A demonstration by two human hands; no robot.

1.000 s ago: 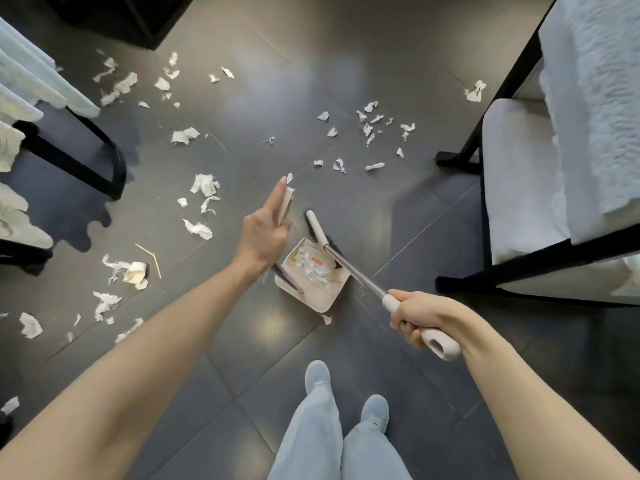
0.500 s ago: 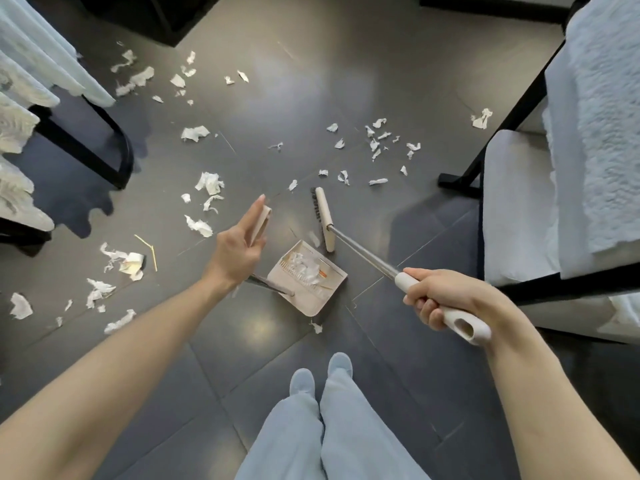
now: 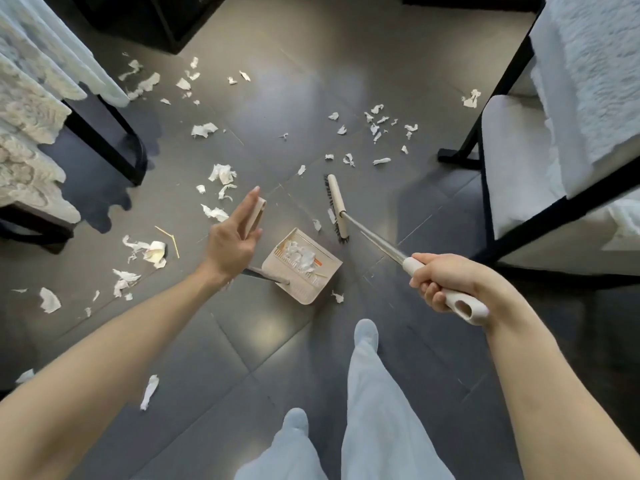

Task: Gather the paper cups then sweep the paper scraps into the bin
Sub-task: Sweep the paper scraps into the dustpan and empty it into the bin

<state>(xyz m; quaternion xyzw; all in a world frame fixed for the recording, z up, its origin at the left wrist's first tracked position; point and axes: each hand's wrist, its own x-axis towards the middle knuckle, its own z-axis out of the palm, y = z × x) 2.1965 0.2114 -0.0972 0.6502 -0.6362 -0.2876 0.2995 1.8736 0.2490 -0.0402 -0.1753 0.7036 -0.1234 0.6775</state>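
My left hand [image 3: 233,237] holds the top of the beige dustpan handle [image 3: 258,211] between thumb and outstretched fingers. The dustpan [image 3: 313,287] sits on the dark floor below it, with white paper scraps [image 3: 301,254] inside. My right hand [image 3: 445,285] grips the white end of the broom handle. The broom head [image 3: 336,202] rests on the floor just right of and beyond the pan, apart from it. Loose scraps lie beyond the broom [image 3: 375,128] and to the left [image 3: 221,174]. A crumpled cup-like piece [image 3: 156,252] lies at the left.
A black-framed chair with a white cushion [image 3: 512,161] stands at the right. Black furniture legs [image 3: 104,143] under pale cloth stand at the left. My feet and legs [image 3: 367,341] are below the pan. More scraps lie near the left edge [image 3: 50,301].
The broom head has moved out of the dustpan and away to its far right. My left hand's fingers have straightened along the pan handle.
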